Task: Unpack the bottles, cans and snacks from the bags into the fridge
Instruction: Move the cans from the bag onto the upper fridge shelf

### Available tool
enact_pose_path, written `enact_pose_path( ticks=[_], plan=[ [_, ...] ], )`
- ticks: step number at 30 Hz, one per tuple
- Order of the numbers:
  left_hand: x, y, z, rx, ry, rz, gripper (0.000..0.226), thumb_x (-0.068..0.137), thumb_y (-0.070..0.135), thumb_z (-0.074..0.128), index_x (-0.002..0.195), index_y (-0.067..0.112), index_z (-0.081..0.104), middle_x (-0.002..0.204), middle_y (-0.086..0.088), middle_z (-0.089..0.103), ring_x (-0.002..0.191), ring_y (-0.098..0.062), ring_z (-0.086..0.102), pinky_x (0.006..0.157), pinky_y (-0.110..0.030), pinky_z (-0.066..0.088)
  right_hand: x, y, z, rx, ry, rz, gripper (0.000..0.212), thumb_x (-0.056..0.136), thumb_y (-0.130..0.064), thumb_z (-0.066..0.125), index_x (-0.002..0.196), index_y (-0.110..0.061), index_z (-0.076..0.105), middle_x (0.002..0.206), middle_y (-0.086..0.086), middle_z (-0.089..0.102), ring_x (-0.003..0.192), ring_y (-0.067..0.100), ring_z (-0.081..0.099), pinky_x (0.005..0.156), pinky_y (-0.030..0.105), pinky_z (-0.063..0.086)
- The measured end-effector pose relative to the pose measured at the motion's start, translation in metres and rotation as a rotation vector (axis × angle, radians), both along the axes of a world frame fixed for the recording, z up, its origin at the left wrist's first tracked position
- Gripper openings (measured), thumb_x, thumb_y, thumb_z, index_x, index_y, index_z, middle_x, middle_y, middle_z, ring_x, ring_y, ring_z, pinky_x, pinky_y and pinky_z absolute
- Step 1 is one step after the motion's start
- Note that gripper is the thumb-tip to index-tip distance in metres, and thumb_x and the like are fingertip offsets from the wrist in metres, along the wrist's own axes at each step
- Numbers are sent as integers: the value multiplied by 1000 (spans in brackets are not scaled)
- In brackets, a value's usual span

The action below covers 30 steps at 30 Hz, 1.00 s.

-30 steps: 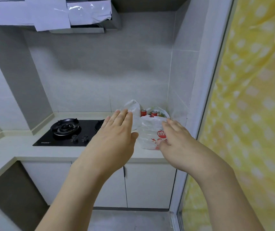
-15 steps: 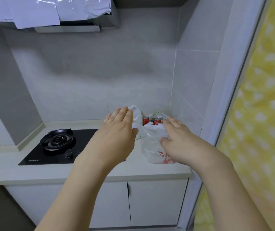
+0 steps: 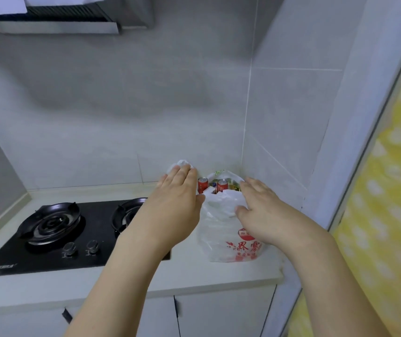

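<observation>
At the back corner of the counter, the fingers of the left hand (image 3: 178,203) lie flat and spread, gripping nothing, their tips reaching a crumpled white handle loop (image 3: 181,164) of the plastic bag (image 3: 228,229). The right hand (image 3: 257,210) is likewise open, palm down, fingers fanned over the bag's far rim with the thumb near the gathered plastic at the mouth; whether the pads actually press the film or hover just above it cannot be told from this angle. Both hands flank the opening, which reads as a move to part the handles and widen the mouth so the contents can be lifted out.

Inside the mouth stand two red cans (image 3: 221,185), upright and side by side, with a scrap of green-and-yellow packaging (image 3: 220,172) behind them, probably a snack wrapper. The bag is thin, translucent white film, wrinkled and slack, printed with red characters on its front; it should crumple and slide easily, so the cans may tip once the sides are pulled apart.

It sits on a pale, smooth countertop (image 3: 218,278), tucked against glossy grey wall tiles (image 3: 279,132). Just beside it on the left is a black glass gas hob (image 3: 56,229) with ridged cast burner rings and two knobs. No fridge is in view, so nothing looks unpacked yet.
</observation>
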<state>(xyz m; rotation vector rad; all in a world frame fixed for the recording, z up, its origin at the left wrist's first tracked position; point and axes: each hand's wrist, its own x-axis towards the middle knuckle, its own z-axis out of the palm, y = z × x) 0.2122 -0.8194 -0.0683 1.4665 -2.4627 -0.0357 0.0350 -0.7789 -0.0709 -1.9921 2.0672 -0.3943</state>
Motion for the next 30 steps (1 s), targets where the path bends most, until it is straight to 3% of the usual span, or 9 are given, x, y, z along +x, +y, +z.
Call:
enact_pose_path(
  ticks=[14, 30],
  plan=[
    [-44, -143, -5, 19, -8, 41, 58, 106, 33, 27, 156, 13, 6, 165, -1, 1, 151, -17, -5, 121, -30, -2, -47, -150, -6, -15, -16, 43, 57, 103, -27, 31, 154, -14, 9, 162, -2, -4, 148, 10, -4, 116, 24, 1],
    [-10, -296, -13, 30, 6, -43, 58, 106, 31, 29, 156, 13, 6, 165, -1, 2, 151, -16, -4, 120, -29, -3, -16, -294, -18, 14, -50, -1, 60, 103, -27, 33, 155, -14, 7, 162, -2, -5, 148, 9, -6, 116, 23, -1]
  ],
)
